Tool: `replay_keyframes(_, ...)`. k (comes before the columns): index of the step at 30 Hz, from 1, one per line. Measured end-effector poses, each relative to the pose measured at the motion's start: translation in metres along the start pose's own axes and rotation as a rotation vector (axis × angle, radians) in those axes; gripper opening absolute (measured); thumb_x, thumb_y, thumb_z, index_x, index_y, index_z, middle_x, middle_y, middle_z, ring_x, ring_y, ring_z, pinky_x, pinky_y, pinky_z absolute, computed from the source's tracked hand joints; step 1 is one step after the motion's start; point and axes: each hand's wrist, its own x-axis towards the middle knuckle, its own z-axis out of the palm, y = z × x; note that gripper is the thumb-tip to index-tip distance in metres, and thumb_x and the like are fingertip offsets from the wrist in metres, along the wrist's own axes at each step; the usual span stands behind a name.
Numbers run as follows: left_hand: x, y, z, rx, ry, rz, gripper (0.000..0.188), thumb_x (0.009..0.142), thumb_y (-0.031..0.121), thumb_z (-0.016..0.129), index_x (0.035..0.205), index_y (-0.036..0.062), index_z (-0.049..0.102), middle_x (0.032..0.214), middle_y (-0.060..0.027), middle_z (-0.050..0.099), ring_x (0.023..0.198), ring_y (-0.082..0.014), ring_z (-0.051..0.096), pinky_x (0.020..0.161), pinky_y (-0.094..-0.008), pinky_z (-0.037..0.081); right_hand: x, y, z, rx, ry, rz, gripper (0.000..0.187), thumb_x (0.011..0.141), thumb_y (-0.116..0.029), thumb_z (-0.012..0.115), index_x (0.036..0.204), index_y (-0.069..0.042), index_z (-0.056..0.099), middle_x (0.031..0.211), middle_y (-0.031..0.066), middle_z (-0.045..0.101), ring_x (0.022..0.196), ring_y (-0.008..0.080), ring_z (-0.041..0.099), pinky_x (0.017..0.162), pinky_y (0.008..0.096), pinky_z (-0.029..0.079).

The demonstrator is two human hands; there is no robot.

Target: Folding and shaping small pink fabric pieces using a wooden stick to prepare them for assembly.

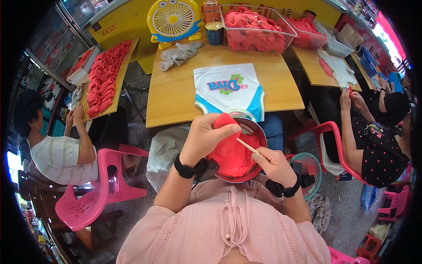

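My left hand [206, 134] is closed on a red cloth piece [225, 119], its thumb pressed against the top. A thin pale wooden stick [247, 145] is gripped in my right hand [276, 166], and its far tip meets the red cloth by my left thumb. Whether the tip goes inside the cloth I cannot tell. Under both hands a round bowl [236, 180] sits at my lap, holding more red cloth pieces [246, 165]. Just beyond the bowl, a white and blue garment [226, 72] with a printed front lies at the table's near edge.
On the wooden table [169, 99] stand a yellow and blue fan [174, 20], a dark cup [214, 34] and a clear tub [290, 31] of red pieces. A crumpled plastic bag [179, 55] lies near the fan. People work at side tables left and right, beside pink chairs [103, 187].
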Motion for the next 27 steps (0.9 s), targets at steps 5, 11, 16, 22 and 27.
replay_keyframes(5,0.001,-0.006,0.007,-0.051,-0.072,-0.022,0.014,0.082,0.011,0.076,0.088,0.0003,0.069,0.081,-0.0018,0.068,0.072,-0.0064,0.06,0.064,-0.0208,0.048,0.002,-0.002,0.005,-0.051,0.061,0.003,0.022,0.097,-0.02,0.057,0.096,0.001,0.062,0.07,0.0131,0.058,0.063,0.0162,0.055,0.059,0.0292,0.044)
replay_keyframes(11,0.0,-0.006,0.019,-0.192,0.088,0.093,0.014,0.087,0.011,0.072,0.094,-0.0006,0.068,0.085,-0.0014,0.067,0.075,-0.0061,0.06,0.068,-0.0202,0.048,-0.001,0.005,0.008,0.258,0.067,0.12,0.029,0.101,-0.025,0.051,0.091,0.0,0.062,0.066,-0.0002,0.051,0.059,0.0074,0.045,0.054,0.024,0.036)
replay_keyframes(16,-0.002,-0.014,0.018,-0.143,0.246,0.281,0.017,0.095,0.016,0.063,0.093,-0.0012,0.066,0.079,0.0043,0.061,0.069,-0.0018,0.049,0.06,-0.0182,0.04,-0.002,-0.002,0.008,0.462,-0.063,0.164,0.031,0.103,-0.028,0.047,0.091,-0.002,0.059,0.06,-0.0076,0.038,0.053,0.0025,0.031,0.048,0.0211,0.024)
replay_keyframes(22,-0.008,-0.024,0.023,-0.075,0.308,0.42,0.017,0.095,0.014,0.062,0.091,-0.0021,0.066,0.076,0.0011,0.061,0.07,-0.0035,0.051,0.061,-0.0205,0.042,-0.004,-0.006,0.013,0.68,-0.168,0.237,0.032,0.104,-0.029,0.045,0.092,-0.002,0.059,0.064,-0.007,0.038,0.054,0.0022,0.031,0.047,0.0201,0.024)
replay_keyframes(27,-0.008,-0.02,0.018,-0.263,0.357,0.445,0.02,0.097,0.017,0.06,0.093,-0.0018,0.066,0.078,0.0022,0.062,0.07,-0.0033,0.051,0.062,-0.0201,0.042,-0.005,-0.006,0.014,0.694,-0.19,0.234,0.033,0.104,-0.029,0.044,0.092,-0.003,0.059,0.063,-0.0069,0.037,0.053,0.0022,0.031,0.047,0.02,0.024)
